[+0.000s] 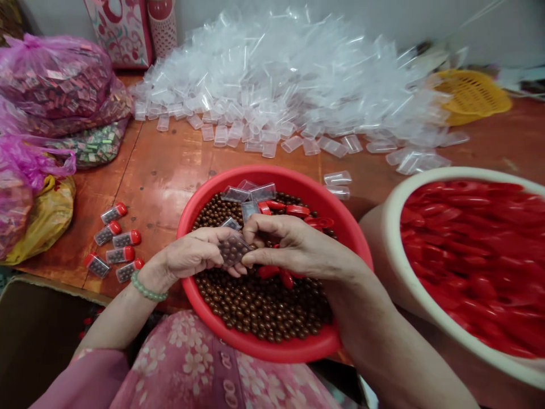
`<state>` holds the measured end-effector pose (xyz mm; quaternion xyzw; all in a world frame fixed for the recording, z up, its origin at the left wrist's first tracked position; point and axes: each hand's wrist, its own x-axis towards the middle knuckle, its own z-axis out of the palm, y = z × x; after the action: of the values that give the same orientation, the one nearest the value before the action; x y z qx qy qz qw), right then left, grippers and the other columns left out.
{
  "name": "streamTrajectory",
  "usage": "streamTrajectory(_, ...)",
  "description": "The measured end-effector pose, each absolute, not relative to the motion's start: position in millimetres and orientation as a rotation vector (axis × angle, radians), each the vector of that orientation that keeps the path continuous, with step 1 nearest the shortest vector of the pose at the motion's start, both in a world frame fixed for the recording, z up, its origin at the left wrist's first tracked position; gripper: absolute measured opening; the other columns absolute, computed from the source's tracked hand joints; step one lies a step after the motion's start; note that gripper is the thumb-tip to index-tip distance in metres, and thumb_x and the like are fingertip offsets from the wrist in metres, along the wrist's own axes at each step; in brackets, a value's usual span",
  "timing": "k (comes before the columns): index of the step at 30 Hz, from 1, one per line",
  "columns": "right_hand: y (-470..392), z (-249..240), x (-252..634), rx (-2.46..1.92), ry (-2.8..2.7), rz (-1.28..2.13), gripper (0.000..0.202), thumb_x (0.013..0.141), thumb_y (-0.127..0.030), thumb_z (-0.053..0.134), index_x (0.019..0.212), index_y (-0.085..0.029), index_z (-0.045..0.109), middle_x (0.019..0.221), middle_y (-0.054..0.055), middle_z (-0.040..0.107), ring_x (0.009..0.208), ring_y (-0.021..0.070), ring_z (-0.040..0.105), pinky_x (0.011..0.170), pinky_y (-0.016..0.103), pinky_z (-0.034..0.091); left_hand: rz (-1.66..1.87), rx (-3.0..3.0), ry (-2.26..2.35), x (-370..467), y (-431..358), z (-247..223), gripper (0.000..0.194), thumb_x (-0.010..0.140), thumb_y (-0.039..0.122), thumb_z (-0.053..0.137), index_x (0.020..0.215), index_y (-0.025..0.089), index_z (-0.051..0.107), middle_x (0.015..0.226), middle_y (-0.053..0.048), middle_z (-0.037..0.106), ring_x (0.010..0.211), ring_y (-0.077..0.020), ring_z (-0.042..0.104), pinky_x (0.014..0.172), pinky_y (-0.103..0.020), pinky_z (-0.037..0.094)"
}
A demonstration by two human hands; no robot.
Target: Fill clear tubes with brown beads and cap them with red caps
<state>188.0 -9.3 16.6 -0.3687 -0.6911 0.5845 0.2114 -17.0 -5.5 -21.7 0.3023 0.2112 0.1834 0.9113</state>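
Note:
My left hand, closed, grips a small clear plastic container packed with brown balls. My right hand is closed in a pinch at the container's right end; what its fingertips hold is hidden. Both hands are over a red basin with many loose brown balls in it. Clear containers lie on the balls at the basin's far side, and red caps lie around my right hand, partly covered by it.
Several filled, red-capped containers lie left of the basin. Behind it rises a heap of clear containers, beside a yellow basket. A white bucket of red caps stands right; plastic bags sit left. An open box is below the table's edge.

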Motion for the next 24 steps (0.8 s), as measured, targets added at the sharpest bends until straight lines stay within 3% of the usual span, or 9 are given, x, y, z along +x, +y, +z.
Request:
streamTrajectory(8,-12.8,12.9,184.5,-1.087,-1.827,1.608,0.033,0.084,-0.037,0.066,0.068,-0.02,0.043,0.065,-0.006,0.041,0.058,0.0085,0.038,0.054,0.023,0.033,0.379,0.744,0.529,-18.8,-5.2,-15.9,0.037,0.06,0.007,0.063,0.097,0.012,0.065,0.076,-0.003,0.069,0.07,-0.0113,0.065,0.072,-0.023,0.049)
streamTrajectory(11,-19.6,16.2,185.6,-1.21,-1.808,1.504,0.02,0.086,-0.034,0.065,0.083,-0.02,0.051,0.073,-0.003,0.051,0.065,0.011,0.049,0.06,0.025,0.039,0.517,0.745,0.595,-16.9,-3.7,-15.6,0.033,0.068,0.013,0.069,0.1,0.013,0.064,0.084,-0.002,0.067,0.072,-0.0102,0.064,0.072,-0.023,0.049)
streamTrajectory(14,-28.9,20.6,189.4,-1.301,-1.967,1.338,0.018,0.088,-0.028,0.061,0.103,-0.021,0.055,0.097,0.003,0.064,0.088,0.0168,0.059,0.08,0.031,0.045,0.705,0.706,0.67,-12.5,-3.0,-16.8,0.03,0.076,0.028,0.073,0.1,0.013,0.064,0.086,-0.001,0.065,0.074,-0.0096,0.063,0.074,-0.024,0.05)
streamTrajectory(17,-40.1,18.8,194.7,-1.4,-2.352,1.074,0.005,0.089,-0.02,0.057,0.092,-0.021,0.06,0.096,0.005,0.066,0.093,0.0207,0.058,0.087,0.038,0.04,0.792,0.73,0.714,-8.3,-4.2,-18.2,0.032,0.076,0.035,0.075,0.097,0.014,0.064,0.083,0.0,0.064,0.073,-0.0089,0.06,0.072,-0.023,0.05)
streamTrajectory(22,-57.1,2.6,202.3,-1.595,-2.824,0.752,0.023,0.081,0.001,0.046,0.079,-0.018,0.059,0.086,0.007,0.065,0.087,0.0231,0.054,0.081,0.04,0.035,0.783,0.842,0.701,-7.5,-6.5,-19.9,0.028,0.08,0.032,0.072,0.099,0.014,0.064,0.083,0.0,0.063,0.075,-0.0085,0.059,0.073,-0.021,0.049)
streamTrajectory(24,-59.3,-0.6,204.8,-1.623,-2.837,0.712,0.022,0.081,0.001,0.046,0.078,-0.017,0.059,0.086,0.008,0.065,0.087,0.0235,0.055,0.081,0.041,0.036,0.752,0.87,0.679,-8.6,-6.4,-20.8,0.026,0.081,0.031,0.071,0.1,0.015,0.064,0.082,0.0,0.063,0.074,-0.0085,0.06,0.073,-0.021,0.048)
